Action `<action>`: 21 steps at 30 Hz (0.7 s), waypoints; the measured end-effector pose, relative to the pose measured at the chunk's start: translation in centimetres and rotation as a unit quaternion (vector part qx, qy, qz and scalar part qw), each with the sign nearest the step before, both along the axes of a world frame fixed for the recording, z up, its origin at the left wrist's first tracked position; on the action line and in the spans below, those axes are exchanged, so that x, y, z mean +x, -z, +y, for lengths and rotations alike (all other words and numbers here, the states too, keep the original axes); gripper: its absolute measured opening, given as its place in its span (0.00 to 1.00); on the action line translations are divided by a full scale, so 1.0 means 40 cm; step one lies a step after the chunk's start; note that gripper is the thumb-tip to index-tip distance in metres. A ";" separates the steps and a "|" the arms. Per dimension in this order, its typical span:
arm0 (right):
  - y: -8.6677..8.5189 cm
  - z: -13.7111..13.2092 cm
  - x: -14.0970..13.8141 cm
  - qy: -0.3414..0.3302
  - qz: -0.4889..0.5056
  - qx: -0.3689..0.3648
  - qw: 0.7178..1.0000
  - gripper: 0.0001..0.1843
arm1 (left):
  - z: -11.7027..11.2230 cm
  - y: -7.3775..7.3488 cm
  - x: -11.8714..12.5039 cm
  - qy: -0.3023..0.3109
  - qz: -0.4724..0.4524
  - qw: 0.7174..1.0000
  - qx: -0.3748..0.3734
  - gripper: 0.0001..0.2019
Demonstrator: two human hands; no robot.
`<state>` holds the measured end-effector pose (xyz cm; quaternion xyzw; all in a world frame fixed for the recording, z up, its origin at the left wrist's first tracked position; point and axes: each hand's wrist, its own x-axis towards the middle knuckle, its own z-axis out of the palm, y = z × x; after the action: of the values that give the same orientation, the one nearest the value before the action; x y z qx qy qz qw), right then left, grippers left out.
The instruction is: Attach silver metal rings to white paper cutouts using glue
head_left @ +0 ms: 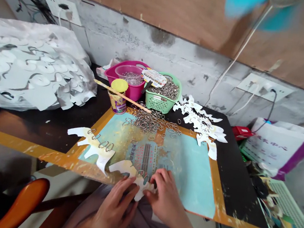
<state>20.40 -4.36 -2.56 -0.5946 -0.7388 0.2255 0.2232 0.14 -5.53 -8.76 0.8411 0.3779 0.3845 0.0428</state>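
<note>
Near the front table edge, a white, wavy-edged cut-out piece (pixel 124 167) with yellowish stains is held between my hands. Fingers of my left hand (pixel 116 207) close on its lower middle. My right hand (pixel 166 199) pinches its right end; whether a ring is also in those fingers is hidden. Metal oval rings (pixel 141 172) stand up along the piece between the two hands. To the left lies a similar white piece (pixel 97 151) with several rings threaded along it. Loose rings (pixel 149 123) are heaped on the light blue mat (pixel 194 173) beyond my hands.
Behind the heap stand a yellow-lidded cup (pixel 117 101) with a wooden stick (pixel 131 100), a pink basket (pixel 135 92) and a green basket (pixel 158 103) of rings. White pieces (pixel 200 125) lie back right. A large plastic bag (pixel 36 68) of white cut-outs fills the left.
</note>
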 end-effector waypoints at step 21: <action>-0.085 0.018 0.004 0.051 0.429 -0.147 0.890 0.21 | -0.001 -0.093 0.075 0.062 -0.418 0.616 -0.664 0.32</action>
<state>20.58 -3.65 0.86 -0.5032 -0.4981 0.5525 0.4398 3.13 -5.56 -5.05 0.3528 0.4180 0.3352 0.7671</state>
